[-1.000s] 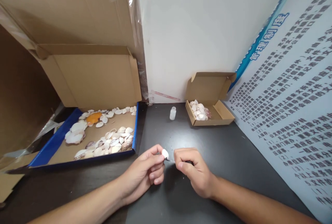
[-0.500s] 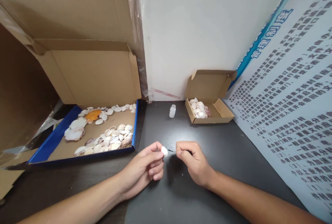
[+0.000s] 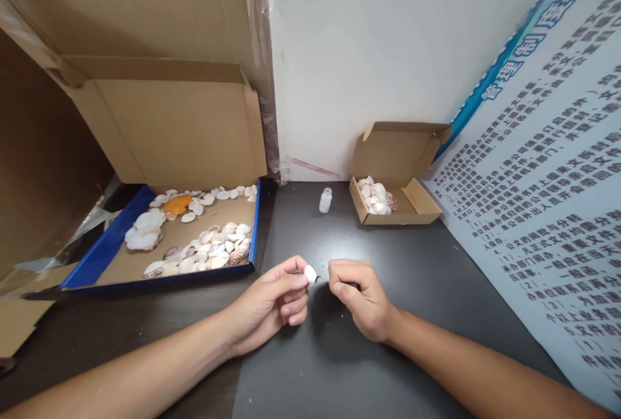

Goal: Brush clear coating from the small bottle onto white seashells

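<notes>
My left hand (image 3: 276,302) pinches a small white seashell (image 3: 310,273) between thumb and fingertips, a little above the dark table. Facing it, my right hand (image 3: 361,299) is closed in a fist around a slim dark tool (image 3: 319,278). Its thin tip pokes out toward the shell and meets or nearly meets the shell's right edge; I cannot tell which. A bit of black handle shows by the thumb, and the rest is hidden in the fist. Beyond the hands stands a small clear bottle (image 3: 325,200) with whitish contents.
An open blue-edged cardboard box (image 3: 116,264) at left holds many shells and an orange shell-like piece (image 3: 177,206). A smaller open carton (image 3: 402,218) at back right holds white shells (image 3: 376,196). A white wall (image 3: 363,50) rises behind; a printed board (image 3: 533,180) stands right.
The view has tilted slightly down, so the background sits higher. The gap between the shell and the tool's tip has narrowed. Both hands keep their grips.
</notes>
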A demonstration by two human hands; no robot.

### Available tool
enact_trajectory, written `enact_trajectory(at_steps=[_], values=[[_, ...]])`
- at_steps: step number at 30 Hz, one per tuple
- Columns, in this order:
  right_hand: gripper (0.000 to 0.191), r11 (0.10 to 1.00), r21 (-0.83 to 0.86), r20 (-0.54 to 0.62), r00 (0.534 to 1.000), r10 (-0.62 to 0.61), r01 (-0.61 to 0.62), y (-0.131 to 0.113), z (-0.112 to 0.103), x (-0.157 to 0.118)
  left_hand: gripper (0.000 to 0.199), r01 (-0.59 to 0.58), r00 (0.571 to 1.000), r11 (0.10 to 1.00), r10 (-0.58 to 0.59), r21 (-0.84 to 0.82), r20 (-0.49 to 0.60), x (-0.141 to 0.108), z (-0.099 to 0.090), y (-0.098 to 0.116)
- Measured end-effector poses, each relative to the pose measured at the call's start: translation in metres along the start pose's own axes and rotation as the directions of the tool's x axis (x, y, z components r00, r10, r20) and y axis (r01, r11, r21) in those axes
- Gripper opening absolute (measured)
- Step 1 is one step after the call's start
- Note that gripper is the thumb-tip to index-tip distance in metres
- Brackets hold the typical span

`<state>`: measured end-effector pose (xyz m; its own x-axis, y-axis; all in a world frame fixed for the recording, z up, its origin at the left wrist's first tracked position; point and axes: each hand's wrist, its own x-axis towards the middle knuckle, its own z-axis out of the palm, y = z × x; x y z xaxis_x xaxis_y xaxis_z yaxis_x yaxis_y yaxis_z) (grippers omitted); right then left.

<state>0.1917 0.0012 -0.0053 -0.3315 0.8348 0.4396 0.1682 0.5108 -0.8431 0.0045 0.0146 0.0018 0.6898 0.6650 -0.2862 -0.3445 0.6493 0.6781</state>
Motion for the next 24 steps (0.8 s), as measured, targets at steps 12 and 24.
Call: enact_trajectory(at_steps=[12, 24], values=[[0.015, 1.0, -0.006, -0.028, 0.999, -0.02, 0.02, -0.002, 0.006, -0.006, 0.02, -0.017, 1.0, 0.996, 0.018, 0.084, -0.007, 0.002, 0.0, -0.004], [0.013, 0.971, 0.102, -0.08, 0.971, 0.225, -0.217, -0.02, 0.009, -0.006, 0.016, -0.039, 0.999, 0.988, 0.042, 0.149, -0.014, 0.002, -0.007, 0.0]])
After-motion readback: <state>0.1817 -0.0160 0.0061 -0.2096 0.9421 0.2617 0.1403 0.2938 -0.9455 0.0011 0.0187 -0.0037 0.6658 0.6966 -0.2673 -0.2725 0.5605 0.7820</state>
